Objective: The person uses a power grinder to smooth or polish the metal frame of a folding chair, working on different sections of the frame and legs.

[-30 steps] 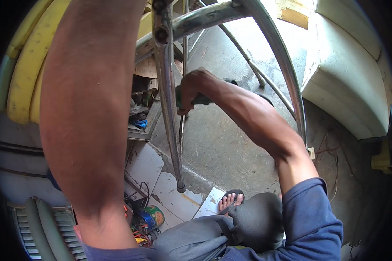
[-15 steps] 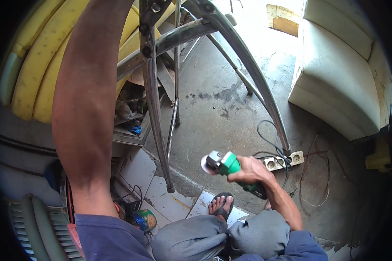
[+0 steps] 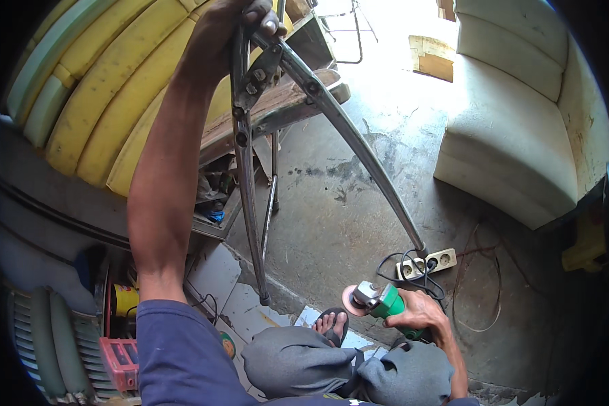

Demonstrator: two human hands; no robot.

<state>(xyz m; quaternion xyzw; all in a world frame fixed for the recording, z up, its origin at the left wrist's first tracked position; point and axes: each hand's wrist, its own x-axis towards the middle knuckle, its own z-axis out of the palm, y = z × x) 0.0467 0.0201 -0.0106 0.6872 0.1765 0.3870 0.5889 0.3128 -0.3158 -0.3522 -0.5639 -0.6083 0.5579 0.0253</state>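
My left hand [image 3: 224, 27], raised at the top edge, has its fingers wrapped round the top of a metal folding chair frame [image 3: 355, 139]. The chair's tube legs spread downward, with a bolted bracket joining them below my hand. A worn brownish seat [image 3: 281, 105] crosses behind the tubes. Low on the right, my right hand [image 3: 419, 311] grips a green angle grinder [image 3: 389, 303]. Its metal head and pinkish round disc [image 3: 351, 300] point left, near my sandalled foot [image 3: 331, 326] and apart from the chair.
A power strip [image 3: 443, 260] with a plug and coiled black cable lies by the chair's right leg. A cream padded seat [image 3: 507, 135] stands at right. Yellow curved cushions [image 3: 108, 101] are stacked at left, above a red plastic basket [image 3: 120, 362]. Broken white tiles [image 3: 247, 308] edge the concrete floor.
The top of the chair and my left hand have come into view. My right hand has moved lower and slightly right with the grinder.
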